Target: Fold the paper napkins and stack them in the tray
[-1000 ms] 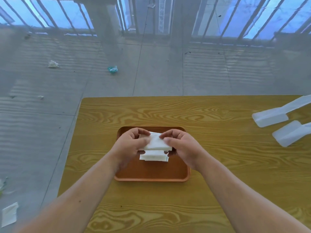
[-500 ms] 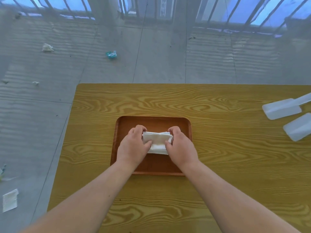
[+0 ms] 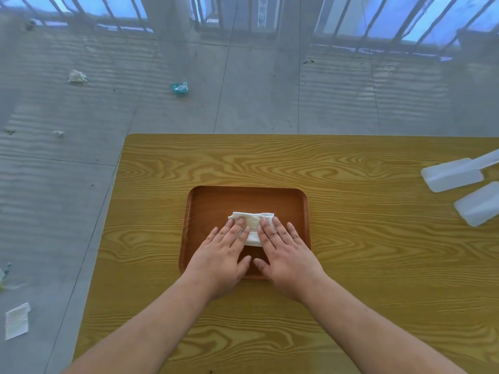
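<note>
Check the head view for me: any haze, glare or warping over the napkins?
Head view: napkins and tray sharp, evenly lit, no glare; grey wavy haze veils the floor beyond; wide-angle warping bows the table edges.

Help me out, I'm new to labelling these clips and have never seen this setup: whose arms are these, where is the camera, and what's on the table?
No machine here: a person wears a camera on the head, looking down at their own arms. The left hand and right hand lie flat, pressing white folded napkins down inside a brown tray. Nothing is gripped. The tray sits on a wooden table; two white plastic pieces lie at its right edge.
</note>
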### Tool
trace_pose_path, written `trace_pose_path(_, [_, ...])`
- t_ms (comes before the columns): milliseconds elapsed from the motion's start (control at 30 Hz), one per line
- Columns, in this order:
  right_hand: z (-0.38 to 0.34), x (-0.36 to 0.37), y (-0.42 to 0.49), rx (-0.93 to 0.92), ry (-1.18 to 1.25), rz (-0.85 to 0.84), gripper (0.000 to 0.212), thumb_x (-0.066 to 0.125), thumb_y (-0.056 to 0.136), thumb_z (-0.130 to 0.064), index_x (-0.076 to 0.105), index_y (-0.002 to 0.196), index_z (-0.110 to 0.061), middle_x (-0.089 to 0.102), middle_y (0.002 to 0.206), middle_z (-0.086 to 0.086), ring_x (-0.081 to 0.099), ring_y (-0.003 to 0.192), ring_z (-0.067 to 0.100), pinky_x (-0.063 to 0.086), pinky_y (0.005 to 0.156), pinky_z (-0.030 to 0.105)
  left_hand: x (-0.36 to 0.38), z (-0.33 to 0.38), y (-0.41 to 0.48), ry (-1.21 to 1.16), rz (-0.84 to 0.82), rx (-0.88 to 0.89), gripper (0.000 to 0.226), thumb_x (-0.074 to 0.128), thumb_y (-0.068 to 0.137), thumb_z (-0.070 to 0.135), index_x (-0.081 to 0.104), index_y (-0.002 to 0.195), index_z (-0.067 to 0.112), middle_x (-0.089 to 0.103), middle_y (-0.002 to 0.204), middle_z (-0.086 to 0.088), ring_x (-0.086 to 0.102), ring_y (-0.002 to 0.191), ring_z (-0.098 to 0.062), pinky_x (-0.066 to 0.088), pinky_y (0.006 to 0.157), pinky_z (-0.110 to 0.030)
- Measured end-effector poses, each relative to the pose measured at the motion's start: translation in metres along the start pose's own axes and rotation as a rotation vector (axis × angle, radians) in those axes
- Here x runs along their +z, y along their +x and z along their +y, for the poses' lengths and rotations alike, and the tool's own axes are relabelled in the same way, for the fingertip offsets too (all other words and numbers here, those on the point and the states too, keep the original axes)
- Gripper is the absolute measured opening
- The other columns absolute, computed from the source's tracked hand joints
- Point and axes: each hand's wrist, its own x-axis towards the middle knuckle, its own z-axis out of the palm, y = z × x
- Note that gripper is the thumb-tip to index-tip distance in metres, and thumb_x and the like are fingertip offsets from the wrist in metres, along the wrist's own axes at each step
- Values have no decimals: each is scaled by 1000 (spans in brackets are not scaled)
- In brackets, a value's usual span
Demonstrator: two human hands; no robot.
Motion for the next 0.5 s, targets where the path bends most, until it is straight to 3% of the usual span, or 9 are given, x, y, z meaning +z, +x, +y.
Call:
trace_pose_path(300, [-1,-3,-2,14,32,-31,75,5,102,-67,-18,159,-23,-25,171,-4,-30,156,16,-12,130,45,-2,1,-1,-3,-20,-17,78,9,99,67,-6,166,30,-20,172,9,-26,155,-6,-11,127,-36])
trace_pose_path(500, [-7,-31,-4,66,219,-11,81,4,100,-73,1,167,-26,-3,176,-4,-13,161,15,-8,130,40,-31,10,-1,-11,-49,-38,89,-2,92,69,5,169,26,-2,178,3,-7,162,-12,-6,130,-41])
